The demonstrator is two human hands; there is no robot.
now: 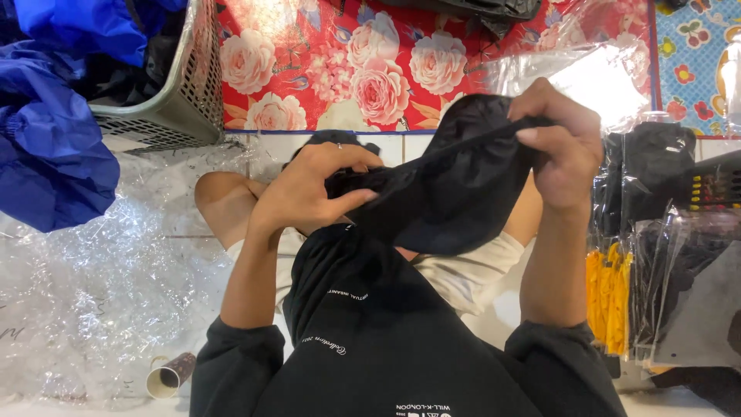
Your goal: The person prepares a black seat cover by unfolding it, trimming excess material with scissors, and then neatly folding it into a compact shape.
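A crumpled black fabric piece (448, 193) is held up in front of the person's chest, above their lap, stretched between both hands. The left hand (309, 189) is closed on its left end, fingers curled over the bunched cloth and thumb pressed beneath. The right hand (559, 147) grips the upper right edge, fingers folded down over the fabric's rim. Below the cloth lies the person's black sweatshirt, and pale shorts show on either side.

On the tiled floor to the left spreads crinkled clear plastic film (93, 293), with a small cardboard tube (170, 376) lying on it near the left sleeve. Further left is a heap of blue cloth (46, 154) beside a grey mesh plastic basket (181, 93). Ahead stands a red sheet printed with pink roses (347, 69). To the right are clear bags holding black items and yellow tassels (607, 297).
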